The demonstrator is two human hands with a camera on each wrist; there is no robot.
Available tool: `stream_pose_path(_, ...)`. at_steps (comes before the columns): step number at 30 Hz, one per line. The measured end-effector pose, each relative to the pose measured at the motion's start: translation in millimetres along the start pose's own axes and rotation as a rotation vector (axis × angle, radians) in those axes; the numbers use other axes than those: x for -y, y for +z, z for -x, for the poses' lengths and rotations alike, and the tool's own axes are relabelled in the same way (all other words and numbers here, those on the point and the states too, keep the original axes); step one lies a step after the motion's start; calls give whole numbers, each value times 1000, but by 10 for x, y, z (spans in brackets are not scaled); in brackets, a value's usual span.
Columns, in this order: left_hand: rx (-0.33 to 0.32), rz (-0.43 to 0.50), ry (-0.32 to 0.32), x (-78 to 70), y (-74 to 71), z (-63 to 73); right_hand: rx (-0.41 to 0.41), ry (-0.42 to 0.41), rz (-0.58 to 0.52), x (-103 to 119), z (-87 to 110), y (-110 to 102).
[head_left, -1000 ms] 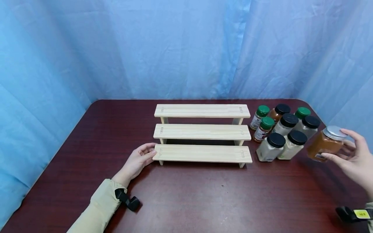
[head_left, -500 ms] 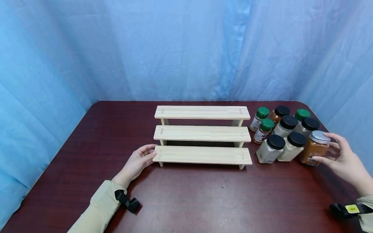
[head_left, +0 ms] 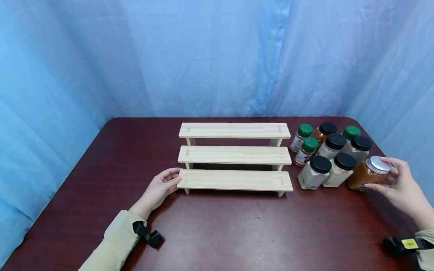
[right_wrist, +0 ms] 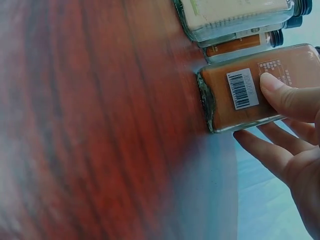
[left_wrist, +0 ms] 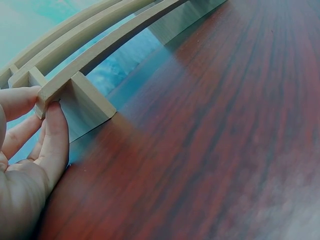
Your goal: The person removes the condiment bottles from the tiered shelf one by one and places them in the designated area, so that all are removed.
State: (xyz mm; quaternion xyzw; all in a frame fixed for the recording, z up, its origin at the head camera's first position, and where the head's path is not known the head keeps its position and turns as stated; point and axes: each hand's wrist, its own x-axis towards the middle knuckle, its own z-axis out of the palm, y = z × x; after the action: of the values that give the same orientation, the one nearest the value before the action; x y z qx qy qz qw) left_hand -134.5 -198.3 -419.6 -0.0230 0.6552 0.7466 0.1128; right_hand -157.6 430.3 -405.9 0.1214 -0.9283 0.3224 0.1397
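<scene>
My left hand (head_left: 162, 188) pinches the left end of the lowest board of a three-step wooden rack (head_left: 234, 180). In the left wrist view, thumb and fingers (left_wrist: 55, 135) close around the corner of that board (left_wrist: 75, 75). On the right, my right hand (head_left: 400, 188) holds a glass spice jar (head_left: 364, 175) with orange-brown contents and a silver lid. The jar leans slightly to the right, its base at the table beside the other jars. The right wrist view shows the thumb beside a barcode label (right_wrist: 242, 89) on the jar (right_wrist: 225, 112), with fingers along its opposite side.
Several other jars stand grouped right of the rack, including black-lidded ones (head_left: 313, 177) and green-lidded ones (head_left: 305, 152). The dark red-brown table (head_left: 220, 229) runs back to blue curtains (head_left: 203, 56). Black cameras sit on both wrists.
My right hand has brought the silver-lidded jar left and down, up against the group. In the last half second its lid has tipped a little right. The left hand stays on the rack.
</scene>
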Motion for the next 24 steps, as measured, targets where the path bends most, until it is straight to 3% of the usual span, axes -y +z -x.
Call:
stream_pose_path(6,0,19,10,0,7,1,4,-58,-29,95,-4,-28)
stream_pose_path(12,-8,27,3,2,12,6,21,-66,-5,-23,-30,-47)
stream_pose_path(18,-17,17,-3,-1,21,15,16,-37,86,-155,-41,-36)
stream_pose_path(24,-13,13,-4,-7,19,12,13,-40,58,35,-43,-67)
